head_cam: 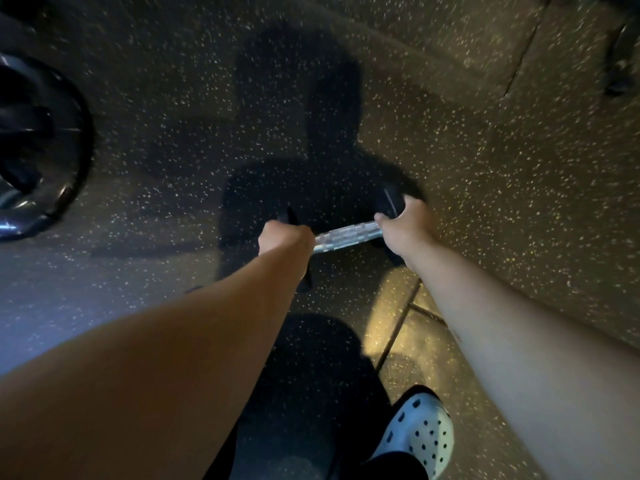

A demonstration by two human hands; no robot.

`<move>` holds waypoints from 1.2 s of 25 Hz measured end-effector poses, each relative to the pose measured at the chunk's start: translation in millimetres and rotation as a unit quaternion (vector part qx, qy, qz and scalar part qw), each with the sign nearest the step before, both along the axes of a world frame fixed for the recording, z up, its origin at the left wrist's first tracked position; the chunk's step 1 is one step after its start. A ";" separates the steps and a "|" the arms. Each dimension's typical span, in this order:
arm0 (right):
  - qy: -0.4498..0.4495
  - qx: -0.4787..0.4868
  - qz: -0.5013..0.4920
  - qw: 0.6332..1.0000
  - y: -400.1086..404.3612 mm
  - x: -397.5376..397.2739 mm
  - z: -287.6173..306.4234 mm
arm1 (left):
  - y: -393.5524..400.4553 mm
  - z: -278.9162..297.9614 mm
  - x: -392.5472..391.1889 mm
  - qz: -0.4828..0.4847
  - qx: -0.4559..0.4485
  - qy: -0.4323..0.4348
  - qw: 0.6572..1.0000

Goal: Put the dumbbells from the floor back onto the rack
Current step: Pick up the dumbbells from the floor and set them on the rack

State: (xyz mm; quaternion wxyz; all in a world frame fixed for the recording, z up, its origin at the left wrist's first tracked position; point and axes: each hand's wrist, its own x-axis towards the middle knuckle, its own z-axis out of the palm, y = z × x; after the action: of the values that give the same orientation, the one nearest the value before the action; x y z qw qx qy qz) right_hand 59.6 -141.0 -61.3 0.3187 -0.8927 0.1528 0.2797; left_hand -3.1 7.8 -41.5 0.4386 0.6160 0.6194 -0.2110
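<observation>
Dumbbell (pixel 346 233), low over the speckled floor (pixel 485 168), its silver handle running left to right: left hand (pixel 282 237) and right hand (pixel 403 225) each clasp a dark end, equally near.

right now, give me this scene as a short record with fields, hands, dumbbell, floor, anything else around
left hand: closed around the left end of the dumbbell, by its dark head
right hand: closed around the right end, against the other dark head
dumbbell: one in view, silver knurled handle showing between the hands
lifted or resting: cannot tell
floor: dark speckled rubber tiles
shoe: white perforated clog, lower right
rack: not in view
far left: dark round object, blurred
</observation>
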 end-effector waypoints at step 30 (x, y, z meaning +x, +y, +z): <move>-0.452 0.382 -0.045 0.805 125.7 107.8 897.5 | 115.3 896.7 117.7 0.152 0.153 -0.542 0.812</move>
State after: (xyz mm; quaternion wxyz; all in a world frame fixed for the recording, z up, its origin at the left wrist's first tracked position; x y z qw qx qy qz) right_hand 167.4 -15.3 836.2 0.6791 -0.7164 -0.0873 -0.1342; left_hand 114.6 123.2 855.2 0.6298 0.5878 0.3913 0.3235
